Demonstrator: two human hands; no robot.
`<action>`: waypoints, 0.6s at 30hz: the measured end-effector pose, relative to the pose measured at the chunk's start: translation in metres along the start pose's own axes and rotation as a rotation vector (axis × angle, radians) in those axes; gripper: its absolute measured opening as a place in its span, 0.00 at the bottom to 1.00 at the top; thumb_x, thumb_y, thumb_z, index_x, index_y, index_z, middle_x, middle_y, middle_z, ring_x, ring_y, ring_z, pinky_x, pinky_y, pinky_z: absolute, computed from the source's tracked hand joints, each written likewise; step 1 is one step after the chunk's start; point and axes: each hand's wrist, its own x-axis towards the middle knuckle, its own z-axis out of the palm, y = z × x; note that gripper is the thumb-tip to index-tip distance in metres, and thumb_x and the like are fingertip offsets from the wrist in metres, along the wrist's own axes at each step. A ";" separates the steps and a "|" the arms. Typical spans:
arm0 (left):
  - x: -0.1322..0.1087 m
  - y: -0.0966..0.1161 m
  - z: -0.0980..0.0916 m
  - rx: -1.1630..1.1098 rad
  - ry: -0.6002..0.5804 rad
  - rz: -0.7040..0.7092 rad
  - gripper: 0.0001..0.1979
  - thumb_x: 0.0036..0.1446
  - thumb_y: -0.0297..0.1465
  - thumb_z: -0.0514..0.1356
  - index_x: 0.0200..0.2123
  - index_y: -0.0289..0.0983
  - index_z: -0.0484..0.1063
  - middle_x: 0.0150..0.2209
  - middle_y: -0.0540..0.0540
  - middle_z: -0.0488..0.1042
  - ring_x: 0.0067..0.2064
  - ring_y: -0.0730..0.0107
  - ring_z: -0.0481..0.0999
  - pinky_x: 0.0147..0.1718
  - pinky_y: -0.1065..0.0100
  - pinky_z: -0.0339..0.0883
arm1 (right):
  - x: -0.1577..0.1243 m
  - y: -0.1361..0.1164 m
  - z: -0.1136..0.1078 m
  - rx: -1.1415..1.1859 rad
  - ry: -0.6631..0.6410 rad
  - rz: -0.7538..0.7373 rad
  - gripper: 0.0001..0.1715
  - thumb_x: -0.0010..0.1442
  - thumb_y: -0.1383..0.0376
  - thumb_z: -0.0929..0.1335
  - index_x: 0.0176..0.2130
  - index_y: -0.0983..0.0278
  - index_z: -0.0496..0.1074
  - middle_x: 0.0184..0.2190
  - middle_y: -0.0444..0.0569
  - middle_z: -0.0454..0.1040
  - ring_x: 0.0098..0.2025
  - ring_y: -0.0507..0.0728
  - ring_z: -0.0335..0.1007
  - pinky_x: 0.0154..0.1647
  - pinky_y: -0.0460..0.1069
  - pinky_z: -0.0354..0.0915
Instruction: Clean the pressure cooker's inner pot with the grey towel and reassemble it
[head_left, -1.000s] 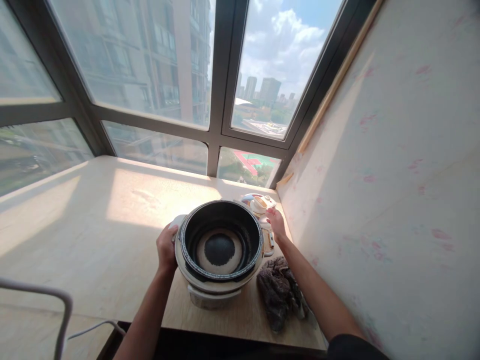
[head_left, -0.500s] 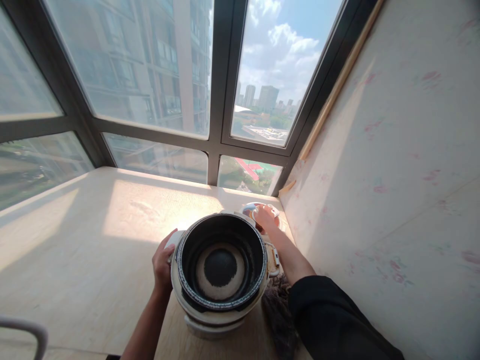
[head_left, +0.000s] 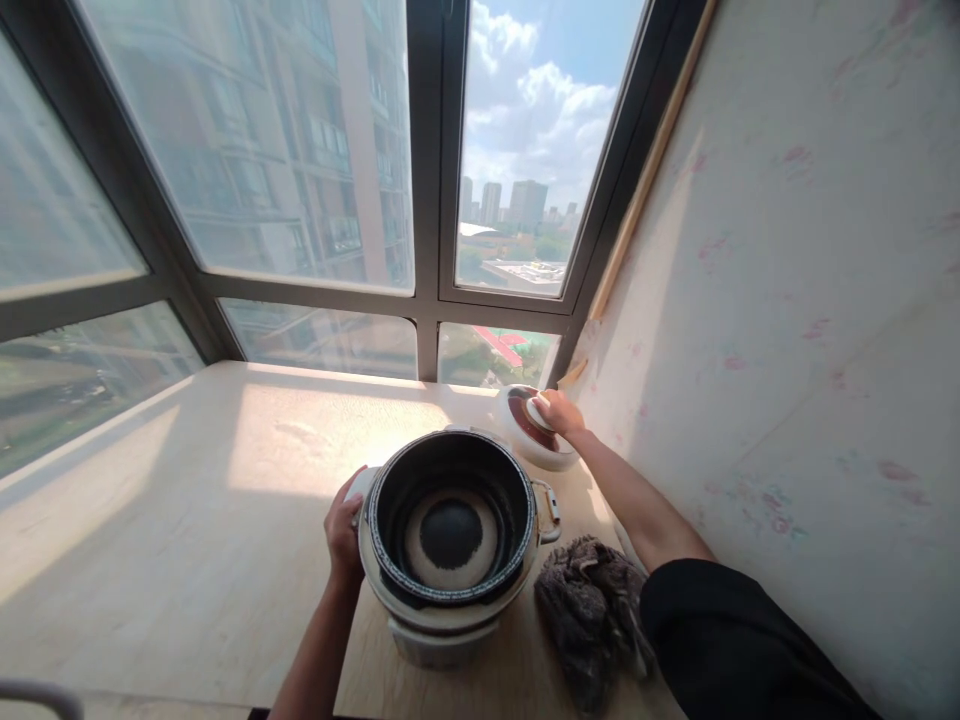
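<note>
An open, lidless rice cooker [head_left: 450, 590] stands on the pale wooden table [head_left: 187, 520]; its dark inner well with a round heating plate shows from above. My left hand [head_left: 343, 530] grips the cooker's left side. My right hand [head_left: 559, 412] reaches past the cooker and holds the knob of a round white lid [head_left: 534, 442] with a reddish top, tilted by the right wall.
A crumpled dark cloth [head_left: 592, 615] lies to the right of the cooker near the table's front edge. A large window [head_left: 420, 200] runs along the back and left. A pale wall [head_left: 787, 300] closes the right side.
My right hand left the cooker's right handle, reached back to the lid behind it and took hold of its knob. The lid now sits tilted farther right. My view shifted slightly.
</note>
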 end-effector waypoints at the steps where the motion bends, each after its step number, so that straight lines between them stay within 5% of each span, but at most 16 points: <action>1: 0.000 0.000 0.000 -0.006 -0.005 0.000 0.24 0.47 0.42 0.62 0.46 0.36 0.77 0.44 0.42 0.81 0.50 0.52 0.79 0.50 0.58 0.73 | 0.004 -0.003 -0.010 -0.033 0.007 -0.006 0.15 0.63 0.55 0.69 0.43 0.63 0.75 0.46 0.58 0.74 0.48 0.64 0.70 0.47 0.53 0.61; 4: 0.000 -0.001 0.002 -0.042 -0.021 -0.027 0.26 0.46 0.42 0.62 0.48 0.36 0.76 0.43 0.43 0.80 0.48 0.54 0.79 0.50 0.59 0.72 | 0.014 -0.021 -0.044 -0.119 0.046 -0.063 0.19 0.65 0.52 0.67 0.48 0.62 0.74 0.51 0.58 0.73 0.48 0.63 0.69 0.47 0.53 0.61; 10: -0.001 -0.001 0.004 -0.050 -0.028 -0.006 0.27 0.45 0.43 0.61 0.48 0.36 0.75 0.41 0.43 0.80 0.46 0.55 0.79 0.49 0.58 0.72 | 0.010 -0.083 -0.109 -0.175 0.308 -0.449 0.21 0.61 0.51 0.70 0.46 0.62 0.76 0.43 0.54 0.76 0.44 0.62 0.70 0.46 0.54 0.65; 18: -0.003 -0.003 0.005 -0.084 -0.032 0.007 0.28 0.46 0.44 0.62 0.48 0.35 0.75 0.43 0.42 0.80 0.47 0.57 0.78 0.52 0.60 0.70 | -0.073 -0.153 -0.135 -0.059 0.197 -0.728 0.26 0.64 0.46 0.67 0.48 0.64 0.75 0.43 0.53 0.77 0.45 0.61 0.71 0.50 0.55 0.66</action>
